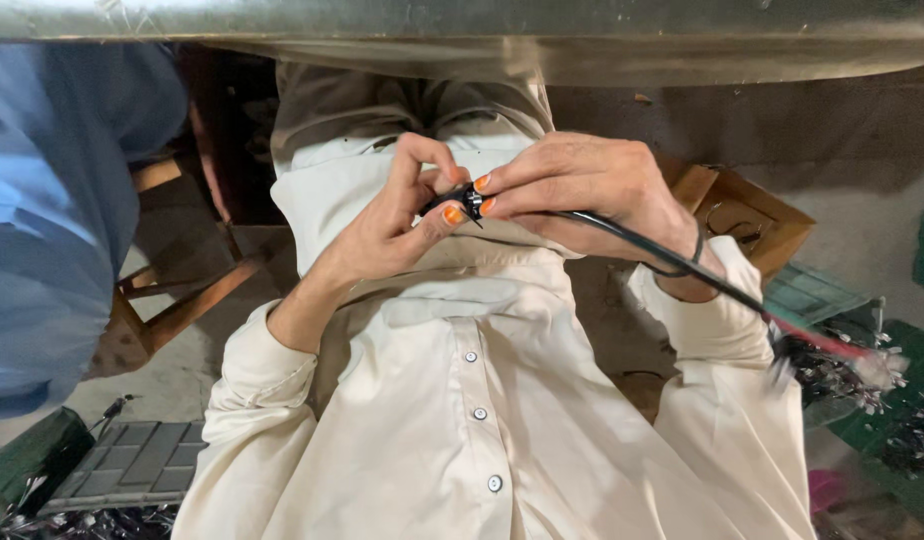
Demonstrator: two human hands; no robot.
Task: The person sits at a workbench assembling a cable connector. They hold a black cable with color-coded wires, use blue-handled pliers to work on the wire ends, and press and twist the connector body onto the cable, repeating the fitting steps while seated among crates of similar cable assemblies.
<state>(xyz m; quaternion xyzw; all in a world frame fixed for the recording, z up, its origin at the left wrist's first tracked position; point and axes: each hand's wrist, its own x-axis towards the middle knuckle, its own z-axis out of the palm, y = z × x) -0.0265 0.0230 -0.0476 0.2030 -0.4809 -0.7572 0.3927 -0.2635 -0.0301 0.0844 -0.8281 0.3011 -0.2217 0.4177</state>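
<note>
We had both hands up in front of the shirt, approx. centre of view. Our left hand (392,225) was curled shut, thumb and forefinger pinching a small black fitting (470,203) from its 9 o'clock side. Our right hand (582,180) was closed on the same piece from 3 o'clock, the fingertips meeting the left ones right at the fitting. The black cable (632,240) ran from the fitting under the right palm, past the wrist w/ its dark band (697,255), and out toward 4 o'clock, where it turned red (832,345) and blurred, so we couldn't tell how it ended. We judged the step as working the fitting onto or at the cable end; whether it was seated already we couldn't say, since the fingers hid the joint. A next move there would have called for a firm left pinch as anchor while the right fingers did the fine push or twist, plus slack in the cable so it didn't tug. Other things: a heap of small dark parts (842,380) at 4 o'clock near green crates (812,295), a wooden box (752,215) at 3 o'clock behind the right wrist, a grey tray (132,465) at 8 o'clock, a wooden stool (182,300) at 9, a person in blue cloth (42,200) at the far 9–10 edge, and the metal edge of the counter (582,30) across 12.
</note>
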